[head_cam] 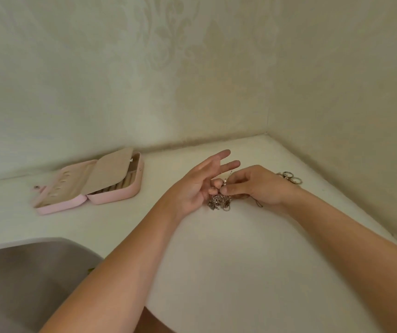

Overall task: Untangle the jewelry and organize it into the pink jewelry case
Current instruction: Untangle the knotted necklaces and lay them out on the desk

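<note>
A white surface [228, 260] fills the corner of two pale patterned-wallpaper walls, with a grey sink [24, 272] set into its near left. The tangled chains [219, 203] hang in a short clump just above the surface's middle, the right hand [252, 186] closing its grip on their top with thumb and forefinger, the left hand [197, 186] curling two fingers onto them, the other fingers straight. The pink jewelry case [111, 198] lies open at left, long axis along the back wall, a beige flap half covering its padded slots; loose rings [291, 177] lie behind the right wrist.
</note>
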Demonstrator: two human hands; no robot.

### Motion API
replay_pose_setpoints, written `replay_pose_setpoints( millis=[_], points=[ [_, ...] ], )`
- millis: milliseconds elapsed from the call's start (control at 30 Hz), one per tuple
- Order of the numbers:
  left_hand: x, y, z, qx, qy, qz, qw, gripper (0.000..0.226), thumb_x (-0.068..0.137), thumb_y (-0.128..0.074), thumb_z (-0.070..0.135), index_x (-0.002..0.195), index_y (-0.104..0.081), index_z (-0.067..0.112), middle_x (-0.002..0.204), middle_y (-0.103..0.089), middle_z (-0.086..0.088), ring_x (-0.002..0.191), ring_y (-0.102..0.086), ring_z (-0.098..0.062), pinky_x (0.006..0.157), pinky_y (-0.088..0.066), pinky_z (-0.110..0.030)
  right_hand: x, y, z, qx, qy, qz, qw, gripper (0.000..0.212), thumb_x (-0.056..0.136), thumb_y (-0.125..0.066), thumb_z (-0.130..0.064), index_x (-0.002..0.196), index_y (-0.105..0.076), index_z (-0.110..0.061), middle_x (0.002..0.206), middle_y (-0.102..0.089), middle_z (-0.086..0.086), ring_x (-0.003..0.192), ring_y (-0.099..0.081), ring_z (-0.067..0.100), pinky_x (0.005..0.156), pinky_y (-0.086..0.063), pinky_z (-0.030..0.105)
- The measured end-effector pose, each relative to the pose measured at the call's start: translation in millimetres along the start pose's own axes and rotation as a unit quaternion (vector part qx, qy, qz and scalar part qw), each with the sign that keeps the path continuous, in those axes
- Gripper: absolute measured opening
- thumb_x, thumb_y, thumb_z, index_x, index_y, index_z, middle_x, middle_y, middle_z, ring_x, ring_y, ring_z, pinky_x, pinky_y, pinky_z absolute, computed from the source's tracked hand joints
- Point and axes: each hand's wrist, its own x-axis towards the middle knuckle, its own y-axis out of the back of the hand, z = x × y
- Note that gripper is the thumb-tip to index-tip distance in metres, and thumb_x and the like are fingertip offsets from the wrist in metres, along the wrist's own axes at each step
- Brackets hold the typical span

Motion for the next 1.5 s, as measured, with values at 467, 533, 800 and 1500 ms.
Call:
replay_pose_setpoints(
  millis=[467,533,800,1500],
  points=[
    [9,12,4,-0.027,0.005,0.065,0.998,0.032,0.077,-0.06,0.017,0.109,-0.061,0.014,0.065,-0.054,0.007,0.044,-0.038,0.0,0.037,-0.03,-0.009,-1,14,2,0.198,0.02,0.038,0.979,0.016,0.093,-0.058,-0.014,0.094,-0.073,-0.008,0.073,-0.065,-0.004,0.065,-0.052,0.01,0.067,-0.047,0.017],
    [9,13,5,-0.018,0.009,0.057,0.998,0.033,0.081,-0.058,0.012,0.114,-0.061,0.018,0.072,-0.061,0.008,0.043,-0.034,0.0,0.035,-0.022,-0.008,0,14,3,0.133,0.027,0.077,0.988,0.021,0.097,-0.053,-0.018,0.101,-0.072,-0.011,0.087,-0.068,-0.002,0.082,-0.059,0.011,0.079,-0.049,0.023],
    [7,14,7,0.015,0.01,0.03,0.999,0.044,0.095,-0.043,-0.003,0.121,-0.058,0.028,0.094,-0.071,0.01,0.042,-0.028,-0.001,0.033,-0.022,-0.008,0,18,-4,0.119,0.057,0.232,0.964,0.015,0.091,-0.063,-0.018,0.08,-0.07,-0.012,0.075,-0.065,0.001,0.073,-0.059,0.011,0.069,-0.049,0.011],
    [-2,-15,-12,0.169,-0.076,-0.025,0.982,0.037,0.085,-0.065,0.023,0.121,-0.061,0.014,0.126,-0.062,-0.013,0.122,-0.056,-0.022,0.105,-0.042,-0.037,-22,23,-30,0.158,0.097,-0.03,0.982,0.032,0.101,-0.042,-0.019,0.121,-0.054,0.003,0.051,-0.041,-0.002,0.039,-0.024,0.006,0.037,-0.023,0.017]
  ],
)
